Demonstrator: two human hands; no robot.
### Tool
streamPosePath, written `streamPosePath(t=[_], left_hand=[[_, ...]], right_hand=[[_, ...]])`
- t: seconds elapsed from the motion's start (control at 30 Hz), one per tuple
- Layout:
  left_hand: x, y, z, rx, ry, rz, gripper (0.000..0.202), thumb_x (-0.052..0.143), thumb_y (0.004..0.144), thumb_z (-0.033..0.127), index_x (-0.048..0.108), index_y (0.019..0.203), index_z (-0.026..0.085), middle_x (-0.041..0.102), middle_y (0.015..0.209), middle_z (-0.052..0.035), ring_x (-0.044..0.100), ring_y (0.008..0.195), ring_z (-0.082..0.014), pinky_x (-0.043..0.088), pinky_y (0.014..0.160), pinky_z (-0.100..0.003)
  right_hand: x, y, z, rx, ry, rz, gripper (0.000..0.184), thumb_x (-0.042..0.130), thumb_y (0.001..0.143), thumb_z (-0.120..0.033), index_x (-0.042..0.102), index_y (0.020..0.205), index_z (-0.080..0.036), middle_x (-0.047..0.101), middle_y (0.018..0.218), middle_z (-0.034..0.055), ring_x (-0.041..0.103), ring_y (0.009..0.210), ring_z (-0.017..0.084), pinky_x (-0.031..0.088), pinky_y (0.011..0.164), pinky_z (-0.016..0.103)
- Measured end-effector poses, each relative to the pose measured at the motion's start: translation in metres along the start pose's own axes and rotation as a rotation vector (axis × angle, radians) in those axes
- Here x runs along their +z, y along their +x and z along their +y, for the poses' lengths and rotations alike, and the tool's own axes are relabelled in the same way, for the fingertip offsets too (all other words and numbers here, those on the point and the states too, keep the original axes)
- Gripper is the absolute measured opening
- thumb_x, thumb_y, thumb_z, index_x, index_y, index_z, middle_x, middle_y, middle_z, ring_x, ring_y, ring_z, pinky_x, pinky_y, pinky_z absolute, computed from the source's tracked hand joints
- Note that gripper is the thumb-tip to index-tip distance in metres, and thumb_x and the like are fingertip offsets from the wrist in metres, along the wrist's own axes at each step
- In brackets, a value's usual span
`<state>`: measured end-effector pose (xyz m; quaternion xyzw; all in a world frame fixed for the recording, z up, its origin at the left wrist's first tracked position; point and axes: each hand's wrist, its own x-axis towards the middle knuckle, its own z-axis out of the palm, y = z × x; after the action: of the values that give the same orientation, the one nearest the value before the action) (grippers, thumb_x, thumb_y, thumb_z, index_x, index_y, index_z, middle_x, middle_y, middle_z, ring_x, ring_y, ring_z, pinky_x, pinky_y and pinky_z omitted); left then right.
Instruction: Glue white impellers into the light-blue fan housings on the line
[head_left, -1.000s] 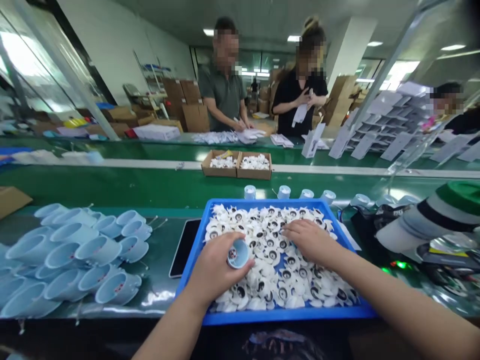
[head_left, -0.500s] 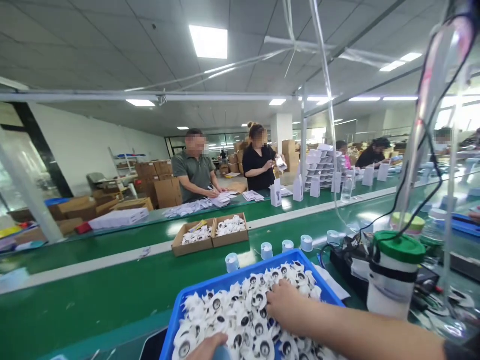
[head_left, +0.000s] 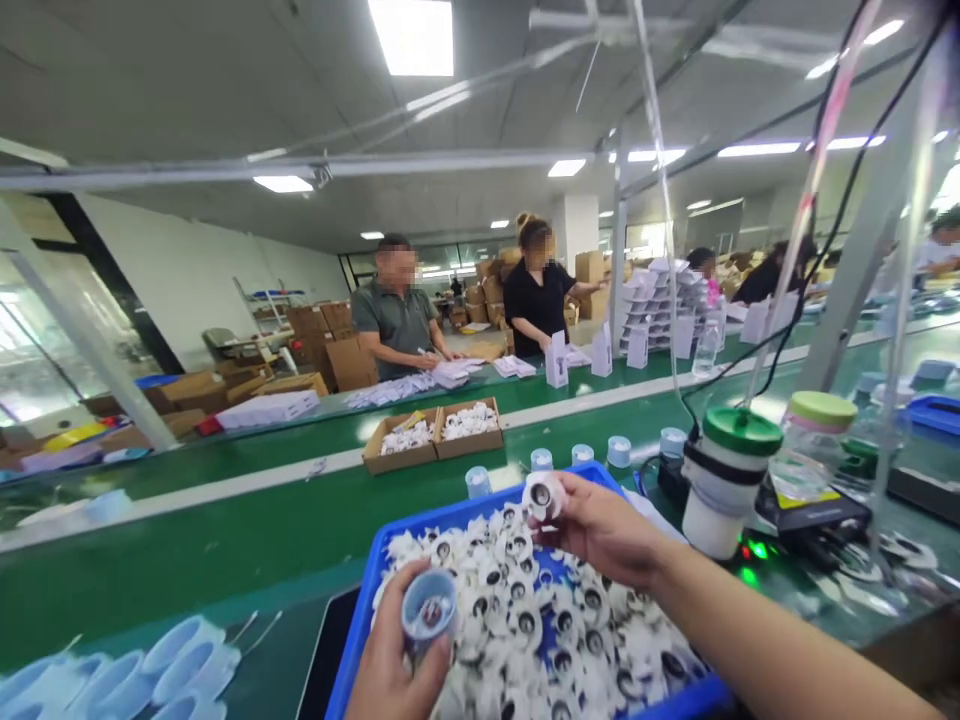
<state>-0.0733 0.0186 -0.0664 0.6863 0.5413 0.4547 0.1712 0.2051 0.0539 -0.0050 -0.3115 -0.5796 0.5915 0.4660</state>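
My left hand point(head_left: 394, 655) is closed round a small pale blue cup point(head_left: 427, 609), its open mouth turned toward me. My right hand point(head_left: 600, 525) pinches one white round part with a dark centre point(head_left: 541, 495) and holds it up above a blue tray point(head_left: 352, 640). The tray is heaped with several more of the same white parts point(head_left: 540, 625). Both hands are over the tray, the right one farther from me.
Pale blue cups point(head_left: 112, 680) lie at the lower left beside a dark phone point(head_left: 319, 665). Small blue caps point(head_left: 577, 455) stand in a row behind the tray. A green-lidded jar point(head_left: 724, 480) and cables sit at the right. Two cardboard boxes point(head_left: 431, 435) rest on the green belt; people work beyond it.
My right hand has lifted out of the tray with one white part pinched in it. My left hand with the blue cup has come back into view as the camera tilted down.
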Motion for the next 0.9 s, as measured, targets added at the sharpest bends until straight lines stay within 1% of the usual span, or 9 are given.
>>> streamPosePath(t=[0.1, 0.2, 0.27, 0.33, 0.4, 0.5, 0.67, 0.8, 0.9], left_hand=[[-0.001, 0.001, 0.033, 0.059, -0.002, -0.159, 0.057, 0.053, 0.09, 0.042, 0.041, 0.143, 0.023, 0.05, 0.146, -0.0139, 0.049, 0.136, -0.032, 0.043, 0.111, -0.048], [-0.003, 0.012, 0.06, 0.128, 0.082, -0.295, 0.063, 0.065, 0.086, 0.041, 0.044, 0.143, 0.025, 0.052, 0.146, -0.013, 0.05, 0.135, -0.0327, 0.042, 0.112, -0.053], [-0.002, 0.019, 0.072, 0.205, 0.124, -0.309, 0.061, 0.071, 0.082, 0.038, 0.05, 0.138, 0.025, 0.056, 0.143, -0.0115, 0.052, 0.132, -0.0322, 0.042, 0.111, -0.054], [0.001, 0.025, 0.079, 0.289, 0.156, -0.29, 0.058, 0.073, 0.082, 0.034, 0.053, 0.136, 0.026, 0.059, 0.14, -0.0101, 0.054, 0.13, -0.0312, 0.043, 0.111, -0.055], [0.005, 0.028, 0.082, 0.349, 0.177, -0.278, 0.059, 0.072, 0.082, 0.032, 0.051, 0.137, 0.026, 0.06, 0.138, -0.0094, 0.055, 0.129, -0.0303, 0.045, 0.109, -0.055], [0.008, 0.029, 0.084, 0.391, 0.191, -0.273, 0.061, 0.073, 0.083, 0.032, 0.049, 0.139, 0.027, 0.061, 0.137, -0.0096, 0.058, 0.126, -0.0298, 0.048, 0.104, -0.053], [0.004, 0.026, 0.081, 0.427, 0.207, -0.23, 0.064, 0.074, 0.083, 0.029, 0.045, 0.14, 0.03, 0.061, 0.137, -0.0076, 0.058, 0.124, -0.0283, 0.05, 0.103, -0.051], [0.001, 0.022, 0.08, 0.439, 0.226, -0.212, 0.066, 0.075, 0.082, 0.029, 0.044, 0.14, 0.03, 0.062, 0.135, -0.0074, 0.059, 0.122, -0.0285, 0.051, 0.101, -0.05], [0.0, 0.021, 0.08, 0.44, 0.227, -0.202, 0.065, 0.075, 0.083, 0.032, 0.044, 0.14, 0.03, 0.062, 0.136, -0.0072, 0.059, 0.123, -0.0285, 0.051, 0.101, -0.05]], right_hand=[[0.003, -0.01, -0.004, 0.074, 0.306, -0.005, 0.046, 0.076, 0.08, -0.052, 0.051, 0.103, -0.021, 0.06, 0.097, 0.0029, 0.063, 0.091, 0.014, 0.051, 0.093, 0.035], [0.005, -0.017, -0.002, 0.121, 0.457, -0.012, 0.046, 0.084, 0.075, -0.048, 0.057, 0.099, -0.02, 0.062, 0.088, 0.0006, 0.063, 0.082, 0.011, 0.053, 0.086, 0.03], [0.006, -0.02, 0.0, 0.126, 0.496, -0.017, 0.044, 0.087, 0.074, -0.045, 0.061, 0.098, -0.019, 0.062, 0.082, -0.0005, 0.062, 0.076, 0.009, 0.053, 0.08, 0.025], [0.007, -0.02, 0.001, 0.117, 0.505, -0.018, 0.04, 0.089, 0.073, -0.037, 0.065, 0.099, -0.019, 0.064, 0.084, -0.001, 0.062, 0.074, 0.007, 0.052, 0.077, 0.021], [0.009, -0.021, 0.0, 0.102, 0.504, -0.022, 0.038, 0.09, 0.072, -0.032, 0.068, 0.101, -0.019, 0.065, 0.09, -0.0007, 0.062, 0.075, 0.006, 0.052, 0.074, 0.018], [0.011, -0.021, -0.002, 0.088, 0.507, -0.042, 0.04, 0.089, 0.073, -0.032, 0.071, 0.106, -0.019, 0.066, 0.095, 0.0008, 0.062, 0.075, 0.007, 0.052, 0.072, 0.018], [0.012, -0.023, -0.002, 0.072, 0.535, -0.079, 0.038, 0.086, 0.077, -0.033, 0.071, 0.11, -0.021, 0.068, 0.099, 0.0023, 0.065, 0.082, 0.011, 0.054, 0.079, 0.023], [0.014, -0.023, -0.001, 0.096, 0.584, -0.093, 0.037, 0.086, 0.078, -0.03, 0.071, 0.11, -0.021, 0.068, 0.097, 0.0018, 0.067, 0.082, 0.012, 0.055, 0.082, 0.024], [0.016, -0.021, -0.001, 0.116, 0.602, -0.118, 0.031, 0.083, 0.08, -0.029, 0.071, 0.107, -0.018, 0.068, 0.093, 0.0021, 0.067, 0.08, 0.011, 0.055, 0.08, 0.022]])
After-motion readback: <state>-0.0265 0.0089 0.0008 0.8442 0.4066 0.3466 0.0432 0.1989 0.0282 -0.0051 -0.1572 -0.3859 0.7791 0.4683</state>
